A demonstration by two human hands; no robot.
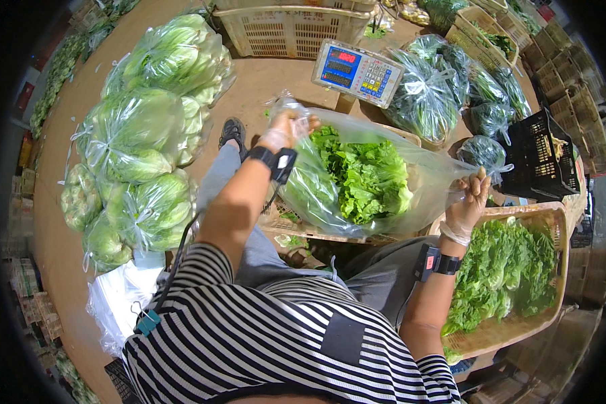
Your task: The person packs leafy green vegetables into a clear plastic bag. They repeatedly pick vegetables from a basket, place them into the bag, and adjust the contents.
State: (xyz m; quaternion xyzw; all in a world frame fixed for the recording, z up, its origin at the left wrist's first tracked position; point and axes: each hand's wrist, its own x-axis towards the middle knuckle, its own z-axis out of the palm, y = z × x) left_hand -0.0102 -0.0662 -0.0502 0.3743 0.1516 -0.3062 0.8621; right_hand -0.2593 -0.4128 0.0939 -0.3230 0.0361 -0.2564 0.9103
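A large clear plastic bag (424, 166) is spread wide between my two hands, with loose green leaf lettuce (366, 177) showing in it. My left hand (294, 123), in a thin clear glove, grips the bag's gathered left end. At the opposite side my right hand (465, 202), also gloved, pinches the bag's stretched right corner. Beneath the bag lies a plastic crate (280, 214), mostly hidden. Just beyond it stands a digital weighing scale's panel (357, 72) with lit red digits. To the right, a beige crate (553, 303) holds heads of leaf lettuce (505, 262).
Several tied bags of lettuce (131, 136) are heaped on the floor at left. White plastic bags (123, 303) hang clipped by my side. Bagged greens (426, 96) and a black crate (540, 156) stand at right. A beige crate (293, 30) is at the top.
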